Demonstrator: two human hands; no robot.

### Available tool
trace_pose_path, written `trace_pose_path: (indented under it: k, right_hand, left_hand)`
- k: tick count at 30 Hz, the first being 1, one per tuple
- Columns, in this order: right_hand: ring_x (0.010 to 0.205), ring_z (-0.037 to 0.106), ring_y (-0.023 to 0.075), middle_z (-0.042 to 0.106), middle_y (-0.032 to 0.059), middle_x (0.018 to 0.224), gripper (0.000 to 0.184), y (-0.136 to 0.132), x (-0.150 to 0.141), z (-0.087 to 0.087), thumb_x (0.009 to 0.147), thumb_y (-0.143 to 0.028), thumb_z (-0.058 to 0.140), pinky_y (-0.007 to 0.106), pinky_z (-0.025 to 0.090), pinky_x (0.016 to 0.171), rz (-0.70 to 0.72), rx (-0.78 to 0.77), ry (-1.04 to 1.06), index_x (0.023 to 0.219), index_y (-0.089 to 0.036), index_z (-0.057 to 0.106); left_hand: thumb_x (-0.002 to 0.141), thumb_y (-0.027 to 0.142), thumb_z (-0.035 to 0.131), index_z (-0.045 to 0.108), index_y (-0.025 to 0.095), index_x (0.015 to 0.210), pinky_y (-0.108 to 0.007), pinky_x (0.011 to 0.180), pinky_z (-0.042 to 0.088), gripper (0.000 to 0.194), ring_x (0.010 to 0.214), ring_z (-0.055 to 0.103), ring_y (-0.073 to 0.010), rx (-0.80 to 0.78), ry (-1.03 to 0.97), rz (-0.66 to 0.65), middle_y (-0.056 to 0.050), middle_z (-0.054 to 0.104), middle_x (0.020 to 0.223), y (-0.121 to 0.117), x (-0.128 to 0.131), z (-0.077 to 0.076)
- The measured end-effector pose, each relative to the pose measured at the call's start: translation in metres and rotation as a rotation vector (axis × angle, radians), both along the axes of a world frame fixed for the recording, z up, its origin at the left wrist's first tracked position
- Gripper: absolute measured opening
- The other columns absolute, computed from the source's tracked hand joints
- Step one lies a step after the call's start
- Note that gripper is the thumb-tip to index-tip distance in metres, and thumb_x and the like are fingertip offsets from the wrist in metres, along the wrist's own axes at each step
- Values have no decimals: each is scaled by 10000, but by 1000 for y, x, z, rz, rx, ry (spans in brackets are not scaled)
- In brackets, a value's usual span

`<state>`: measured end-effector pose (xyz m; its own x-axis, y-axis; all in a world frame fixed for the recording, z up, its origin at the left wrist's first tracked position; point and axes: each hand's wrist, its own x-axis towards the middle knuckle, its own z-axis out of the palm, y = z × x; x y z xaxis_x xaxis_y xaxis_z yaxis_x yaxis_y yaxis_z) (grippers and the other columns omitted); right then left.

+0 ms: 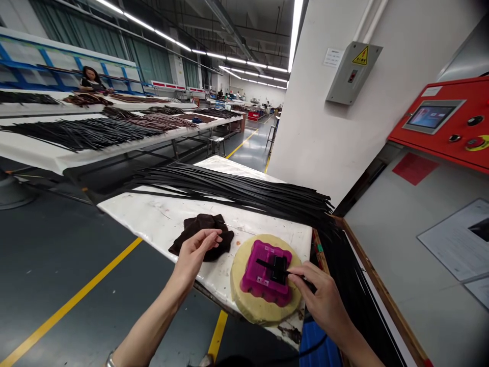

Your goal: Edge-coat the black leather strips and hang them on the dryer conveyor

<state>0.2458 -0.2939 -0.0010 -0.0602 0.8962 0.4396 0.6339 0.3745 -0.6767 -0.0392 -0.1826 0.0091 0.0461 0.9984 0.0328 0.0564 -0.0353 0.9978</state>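
Note:
My left hand (194,252) lies at the near edge of a crumpled dark brown piece of cloth or leather (202,237), its fingertips on the piece. My right hand (324,300) pinches a thin black strap (267,266) that crosses a small black square block (279,269). Both sit on a magenta plastic jig (260,278), which rests on a round tan cork-like disc (244,295). The disc and dark piece lie on a white-covered table (153,219).
A long bundle of black straps (229,186) lies across the table's far side and hangs over its right edge beside a wooden-edged board (385,300). A red control cabinet (431,120) stands at right. Further tables hold strap bundles, with a co-worker (90,79) behind them.

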Motion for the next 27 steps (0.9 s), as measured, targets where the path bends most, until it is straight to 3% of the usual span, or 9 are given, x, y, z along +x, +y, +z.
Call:
trace_pose_path:
  k: [10, 20, 27]
  right_hand:
    - [823, 656, 182, 672, 48, 875, 193, -3, 5, 2, 984, -264, 514, 275, 509, 743, -2, -31, -10, 967, -213, 699]
    - [741, 649, 165, 649, 35, 830, 189, -15, 40, 1, 981, -298, 526, 245, 510, 643, 5, -59, -113, 1010, -227, 699]
    - [730, 634, 171, 629, 32, 818, 199, -29, 55, 2, 975, -349, 532, 244, 497, 614, -56, -156, -69, 1002, -251, 703]
  left_hand:
    - [832, 543, 651, 714, 172, 1038, -271, 799, 497, 429, 856, 635, -190, 1, -13, -26, -69, 707, 906, 0, 2, -9]
    - [818, 563, 644, 725, 172, 1002, -297, 813, 519, 440, 869, 650, -214, -18, -3, -4, -82, 708, 906, -6, 5, -8]
    - [818, 553, 644, 719, 169, 995, -292, 807, 501, 430, 874, 635, -215, -38, -11, -13, -80, 694, 904, -5, 10, -10]
